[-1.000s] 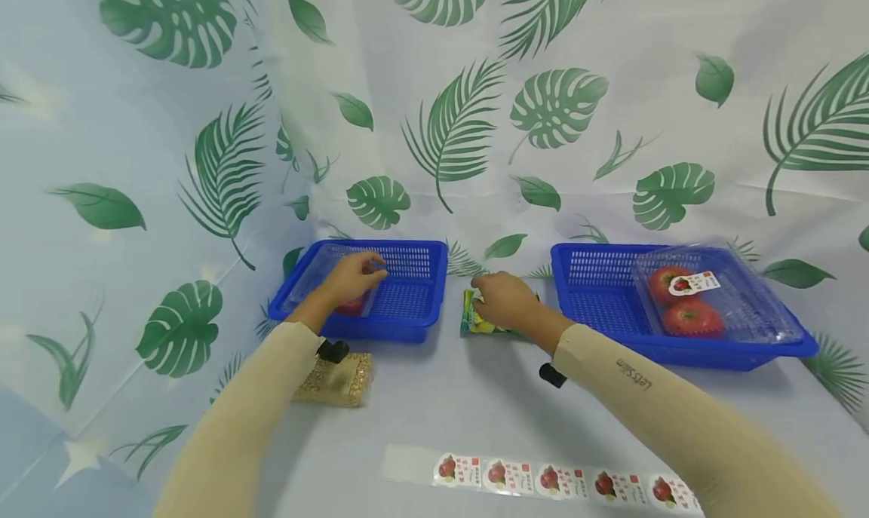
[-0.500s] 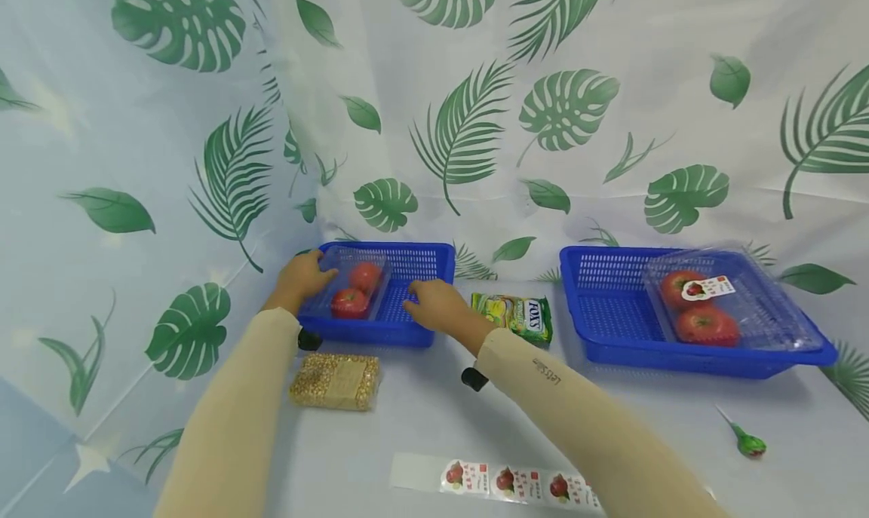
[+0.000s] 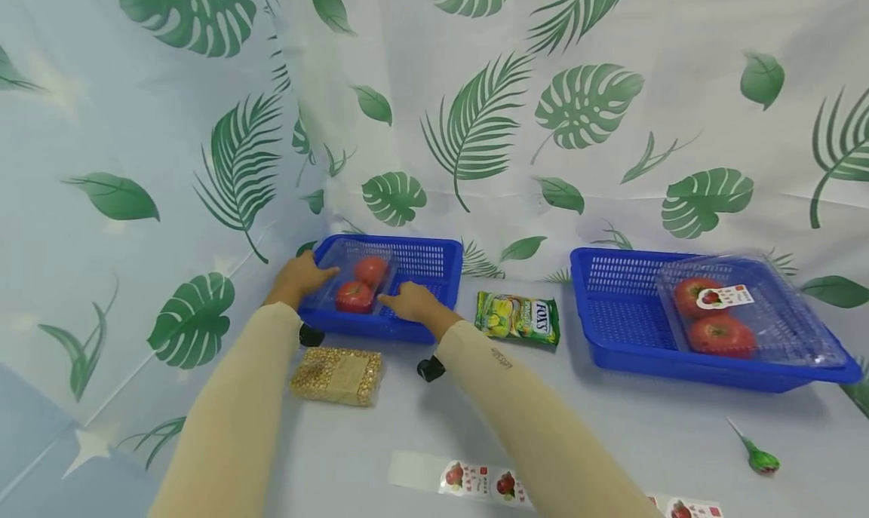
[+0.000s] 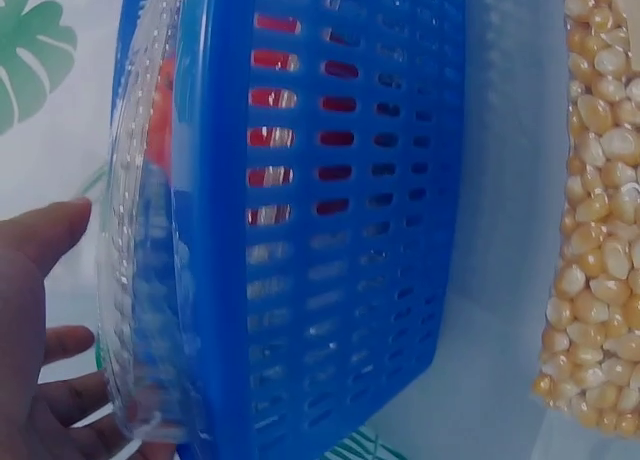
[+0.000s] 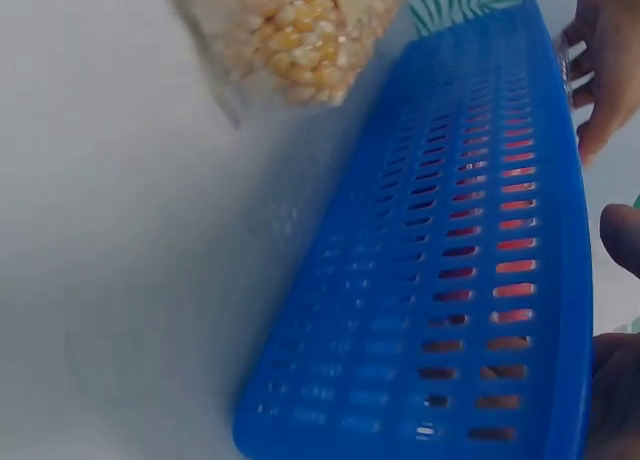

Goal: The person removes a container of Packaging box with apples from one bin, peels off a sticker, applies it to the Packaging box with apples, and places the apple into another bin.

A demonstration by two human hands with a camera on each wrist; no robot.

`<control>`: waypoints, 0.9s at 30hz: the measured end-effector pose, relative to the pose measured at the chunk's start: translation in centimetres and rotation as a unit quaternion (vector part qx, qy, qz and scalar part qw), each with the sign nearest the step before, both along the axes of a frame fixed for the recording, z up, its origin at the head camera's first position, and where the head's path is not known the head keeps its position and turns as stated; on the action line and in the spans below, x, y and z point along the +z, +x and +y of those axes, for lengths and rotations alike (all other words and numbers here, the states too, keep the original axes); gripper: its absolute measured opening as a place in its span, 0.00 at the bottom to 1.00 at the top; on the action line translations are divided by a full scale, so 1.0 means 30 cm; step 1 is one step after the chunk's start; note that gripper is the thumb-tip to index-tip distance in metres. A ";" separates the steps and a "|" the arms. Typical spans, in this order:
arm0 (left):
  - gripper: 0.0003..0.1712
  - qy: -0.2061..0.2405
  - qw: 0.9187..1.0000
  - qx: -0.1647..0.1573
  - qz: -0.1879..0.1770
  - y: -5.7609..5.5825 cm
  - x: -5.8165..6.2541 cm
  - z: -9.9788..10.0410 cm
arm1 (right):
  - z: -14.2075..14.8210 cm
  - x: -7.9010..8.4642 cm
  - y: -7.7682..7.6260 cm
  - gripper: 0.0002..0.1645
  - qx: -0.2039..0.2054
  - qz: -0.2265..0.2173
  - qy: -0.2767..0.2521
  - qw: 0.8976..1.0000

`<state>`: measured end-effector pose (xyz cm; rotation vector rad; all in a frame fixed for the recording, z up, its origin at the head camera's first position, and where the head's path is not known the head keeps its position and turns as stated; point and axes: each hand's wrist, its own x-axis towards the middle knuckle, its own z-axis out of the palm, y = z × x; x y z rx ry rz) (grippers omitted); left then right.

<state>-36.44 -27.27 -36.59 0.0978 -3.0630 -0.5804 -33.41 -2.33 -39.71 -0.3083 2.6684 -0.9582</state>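
A clear plastic box (image 3: 345, 255) with two round red fruits (image 3: 355, 297) lies in the left blue basket (image 3: 444, 258). My left hand (image 3: 299, 278) is at the box's left end. In the left wrist view, its thumb (image 4: 70, 220) stands off the lid while the lower fingertips reach the box's edge. My right hand (image 3: 416, 304) reaches over the basket's front rim, beside the box's right side. The right thumb (image 5: 622, 238) and fingers are spread apart in the right wrist view; the rim partly hides them, and contact with the box cannot be told.
A bag of corn kernels (image 3: 337, 375) lies before the left basket. A green FOX'S packet (image 3: 517, 317) sits between the baskets. The right blue basket (image 3: 686, 371) holds a labelled box (image 3: 725, 298). A label strip (image 3: 468, 479) and a green flower bud (image 3: 763, 460) lie in front.
My right hand has moved left from the green packet to the left basket, beside the box. My left hand has shifted from above the box to its left end.
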 end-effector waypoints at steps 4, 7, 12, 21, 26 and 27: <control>0.49 -0.019 1.000 0.013 -0.018 0.003 0.010 0.021 | -0.029 0.002 -0.016 0.44 0.006 -0.033 -0.014 0.999; 0.47 -0.039 0.999 0.027 -0.016 0.001 0.013 0.050 | -0.050 0.012 -0.026 0.44 -0.001 -0.055 -0.027 0.998; 0.43 -0.044 0.997 0.067 -0.015 -0.003 -0.005 0.117 | -0.067 0.017 -0.024 0.36 -0.009 -0.084 -0.045 0.995; 0.44 -0.004 0.996 0.088 -0.023 -0.023 -0.022 0.134 | -0.091 0.020 -0.022 0.36 -0.030 -0.091 -0.085 0.992; 0.47 0.006 0.995 0.091 -0.039 -0.022 -0.031 0.123 | -0.100 0.002 -0.030 0.34 -0.038 -0.091 -0.094 0.991; 0.48 0.009 0.995 0.093 -0.038 -0.021 -0.033 0.120 | -0.104 0.000 -0.033 0.33 -0.040 -0.095 -0.100 0.990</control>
